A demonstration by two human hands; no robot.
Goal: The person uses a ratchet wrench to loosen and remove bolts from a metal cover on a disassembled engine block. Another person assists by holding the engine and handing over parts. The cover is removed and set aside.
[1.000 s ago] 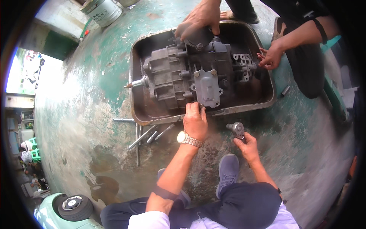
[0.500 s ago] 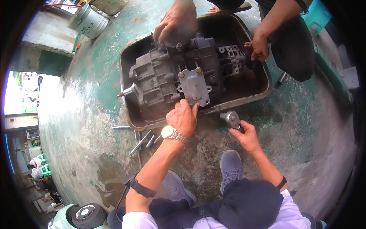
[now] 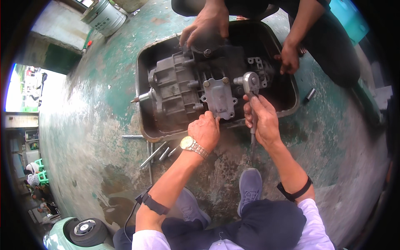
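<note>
A grey metal gearbox [image 3: 196, 89] is lying on its side in a dark, greasy metal tray [image 3: 287, 89] on the worn green floor [image 3: 96, 125]. The right hand [image 3: 261, 118] is gripping the handle of a ratchet wrench [image 3: 251, 85], fingers wrapped fully around it, and the wrench head is sitting against the gearbox just to the right of a small square cover plate [image 3: 220, 98] on its near face. The left hand [image 3: 205, 130], wearing a metal wristwatch [image 3: 189, 144], is resting half-curled against the near edge of the gearbox below that cover plate, touching it; it is holding nothing that can be made out.

At the far side of the gearbox, another person's hand [image 3: 206, 27] is pressing down on its top end, and that person's other hand [image 3: 288, 58] is hanging over the far right corner of the tray. A few loose metal rods [image 3: 155, 153] are lying on the floor just outside the near left corner of the tray. A small dark socket [image 3: 309, 95] is lying on the floor beyond the tray's right rim. A metal bucket [image 3: 104, 16] is standing well away, past the far left corner of the tray.
</note>
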